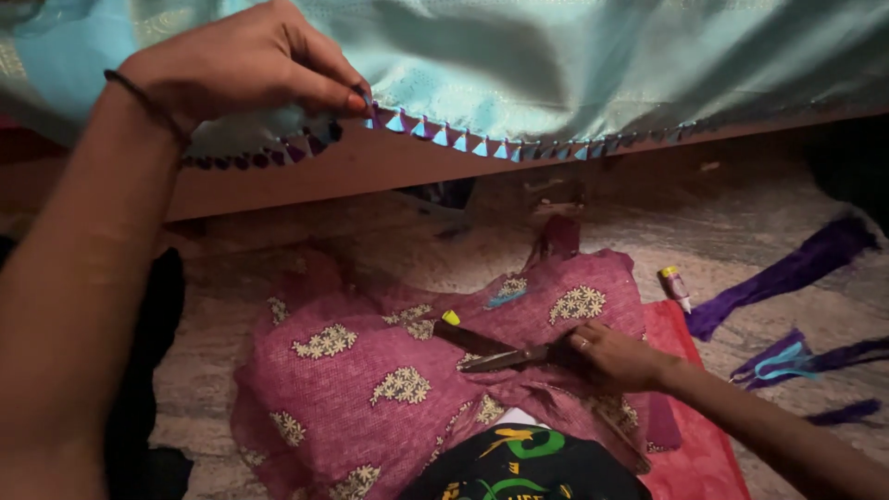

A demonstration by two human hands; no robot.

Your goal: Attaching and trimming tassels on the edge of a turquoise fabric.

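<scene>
Head view, speckled stone floor [741, 231], left grip [245, 65] pinching turquoise cloth [574, 65], right grip [611, 356] grasping scissors [505, 356]

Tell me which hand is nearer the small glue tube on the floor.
Right. The right hand grips scissors just left of the glue tube; the left hand pinches the blue cloth's edge, far up-left.

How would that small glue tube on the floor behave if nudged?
The small glue tube lies on its side on the floor, so it would probably roll. It looks small and likely light. Its plastic body may slip between fingers.
</scene>
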